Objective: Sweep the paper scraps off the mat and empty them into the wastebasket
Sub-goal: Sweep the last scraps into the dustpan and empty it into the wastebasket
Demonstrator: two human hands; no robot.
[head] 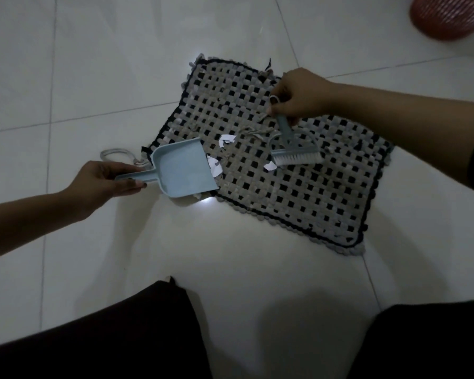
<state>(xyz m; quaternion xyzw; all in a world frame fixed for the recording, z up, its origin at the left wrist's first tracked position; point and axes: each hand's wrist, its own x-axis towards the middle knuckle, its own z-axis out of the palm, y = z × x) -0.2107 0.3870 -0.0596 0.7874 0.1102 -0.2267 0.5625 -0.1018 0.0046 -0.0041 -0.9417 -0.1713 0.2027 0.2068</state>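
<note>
- The left hand (107, 179) has its fingers (133, 184) wrapped round the handle of the dustpan (181, 168). The pan's mouth faces right, its lip on the left edge of the mat (298, 203).
- The paper scraps (226, 140) lie on the mat between that mouth and the bristles.
- The right hand (301, 95) grips the brush (296, 155), just right of the scraps. I'd say a leftward stroke is called for.
- The wastebasket (449, 17) stands well apart, far right.

One wide head-worn view looks steeply down and slightly forward at the tiled floor (66, 64), near enough that both forearms reach in from the side edges. The mat (285, 192) lies mid-frame beneath the right hand (301, 97) fingers (282, 108). The wastebasket (449, 17), well beyond them, is cut by the top right corner.
</note>
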